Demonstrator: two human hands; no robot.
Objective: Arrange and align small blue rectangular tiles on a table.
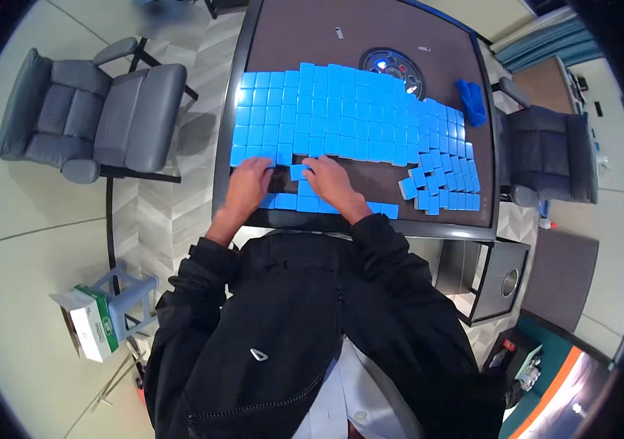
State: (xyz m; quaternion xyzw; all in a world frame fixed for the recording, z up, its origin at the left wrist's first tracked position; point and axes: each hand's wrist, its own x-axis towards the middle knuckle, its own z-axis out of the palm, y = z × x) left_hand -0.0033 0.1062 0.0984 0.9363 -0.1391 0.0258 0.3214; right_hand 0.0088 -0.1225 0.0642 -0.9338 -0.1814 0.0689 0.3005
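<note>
A broad block of mahjong tiles [317, 107], blue backs up, lies in close rows on the mahjong table. My left hand [247, 184] touches the near edge of the block's left part, its fingers bent over the tiles; whether it grips one is hidden. Just below the block, my right hand [331, 181] has its fingers on the right end of a sideways blue tile [297, 172]. Another tile [306, 189] lies below that one, against a row of tiles [285, 202] along the near table edge. My right wrist covers part of this row.
More tiles [438, 178] lie skewed at the right. A round control panel [394, 71] with lights is set in the mahjong table [301, 33]. A blue cloth [472, 103] lies near its right edge. Grey padded chairs [142, 118] [547, 153] stand on both sides.
</note>
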